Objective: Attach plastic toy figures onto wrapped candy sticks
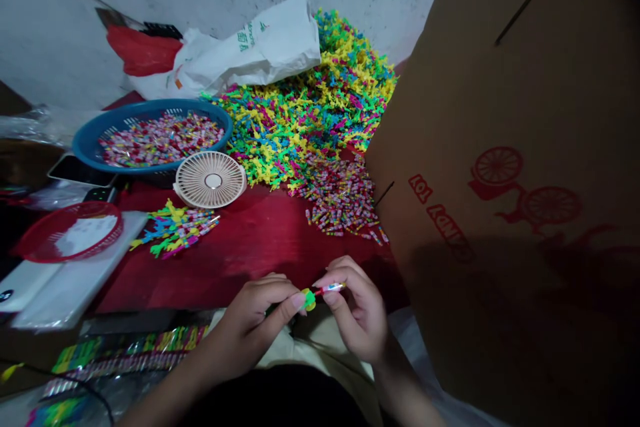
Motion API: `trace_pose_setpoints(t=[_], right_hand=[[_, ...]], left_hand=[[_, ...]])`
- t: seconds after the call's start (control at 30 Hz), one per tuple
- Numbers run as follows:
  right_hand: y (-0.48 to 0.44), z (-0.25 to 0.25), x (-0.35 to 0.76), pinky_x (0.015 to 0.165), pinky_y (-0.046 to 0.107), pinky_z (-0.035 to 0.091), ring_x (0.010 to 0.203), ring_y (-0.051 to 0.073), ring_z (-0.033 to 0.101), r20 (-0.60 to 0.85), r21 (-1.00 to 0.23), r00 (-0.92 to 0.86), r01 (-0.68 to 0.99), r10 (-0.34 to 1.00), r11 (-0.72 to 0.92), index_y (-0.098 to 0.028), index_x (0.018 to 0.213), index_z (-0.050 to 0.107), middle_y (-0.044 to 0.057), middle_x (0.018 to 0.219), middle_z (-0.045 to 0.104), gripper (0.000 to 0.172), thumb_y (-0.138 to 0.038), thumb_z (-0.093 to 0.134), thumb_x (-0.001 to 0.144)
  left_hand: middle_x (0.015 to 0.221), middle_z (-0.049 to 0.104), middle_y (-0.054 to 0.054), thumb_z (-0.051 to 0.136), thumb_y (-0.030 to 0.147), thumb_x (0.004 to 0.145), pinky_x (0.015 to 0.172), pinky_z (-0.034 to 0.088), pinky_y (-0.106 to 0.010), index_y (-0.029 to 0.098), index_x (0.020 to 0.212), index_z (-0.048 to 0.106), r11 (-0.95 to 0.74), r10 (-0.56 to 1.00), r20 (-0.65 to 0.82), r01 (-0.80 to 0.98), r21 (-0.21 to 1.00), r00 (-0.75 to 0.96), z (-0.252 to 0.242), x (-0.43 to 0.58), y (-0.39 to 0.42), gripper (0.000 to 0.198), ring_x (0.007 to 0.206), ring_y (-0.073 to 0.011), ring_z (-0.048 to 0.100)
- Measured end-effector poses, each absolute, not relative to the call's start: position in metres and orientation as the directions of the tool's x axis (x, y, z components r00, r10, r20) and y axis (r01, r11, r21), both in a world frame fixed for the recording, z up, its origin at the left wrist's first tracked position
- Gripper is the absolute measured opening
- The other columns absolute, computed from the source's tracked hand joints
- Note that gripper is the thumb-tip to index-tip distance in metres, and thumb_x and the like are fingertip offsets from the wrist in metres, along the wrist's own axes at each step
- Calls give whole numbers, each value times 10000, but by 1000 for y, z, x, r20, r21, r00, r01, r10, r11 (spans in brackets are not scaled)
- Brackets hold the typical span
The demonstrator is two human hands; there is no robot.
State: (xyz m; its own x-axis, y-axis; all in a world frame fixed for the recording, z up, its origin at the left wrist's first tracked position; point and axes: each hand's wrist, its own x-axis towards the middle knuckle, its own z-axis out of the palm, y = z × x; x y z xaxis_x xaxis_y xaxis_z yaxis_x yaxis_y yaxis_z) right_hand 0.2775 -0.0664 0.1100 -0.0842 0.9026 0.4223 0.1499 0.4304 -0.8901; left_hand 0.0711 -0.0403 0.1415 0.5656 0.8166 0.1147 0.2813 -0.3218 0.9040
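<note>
Head view: at the lower center of the frame, a person's left hand (265, 310) pinches a small green-and-yellow plastic piece (310, 300) between thumb and fingers, while the right hand (359, 313) keeps a narrow grip on a slim wrapped tube (334, 287), its red end meeting the piece. Beyond them on a red surface (260, 240), a heap of bright plastic figures (320, 113) rises at upper center beside a pile of wrapped tubes (343, 197). A blue basket (84, 147) of more tubes sits upper left, behind a round fan (210, 180); a printed cardboard box (480, 93) fills the right.
</note>
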Motion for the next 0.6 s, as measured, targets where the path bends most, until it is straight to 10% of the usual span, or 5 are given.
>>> trace_pose_setpoints(t=[0.47,0.6], right_hand=[[-64,112,281,746,376,460,840,230,597,402,-812,-253,345,880,471,-215,950,707,40,819,624,170,-249,568,1041],[-41,83,307,959,431,507,1081,261,645,308,-763,-229,521,924,383,-266,1196,716,77,1128,712,202,-351,615,1042]], left_hand=[[719,645,-9,470,289,1079,735,432,-297,206,801,644,-455,769,154,362,814,621,125,68,-42,338,716,-160,587],[772,695,-34,540,308,1019,735,439,-314,217,779,689,-502,814,145,558,661,562,96,37,-12,296,746,-184,637]])
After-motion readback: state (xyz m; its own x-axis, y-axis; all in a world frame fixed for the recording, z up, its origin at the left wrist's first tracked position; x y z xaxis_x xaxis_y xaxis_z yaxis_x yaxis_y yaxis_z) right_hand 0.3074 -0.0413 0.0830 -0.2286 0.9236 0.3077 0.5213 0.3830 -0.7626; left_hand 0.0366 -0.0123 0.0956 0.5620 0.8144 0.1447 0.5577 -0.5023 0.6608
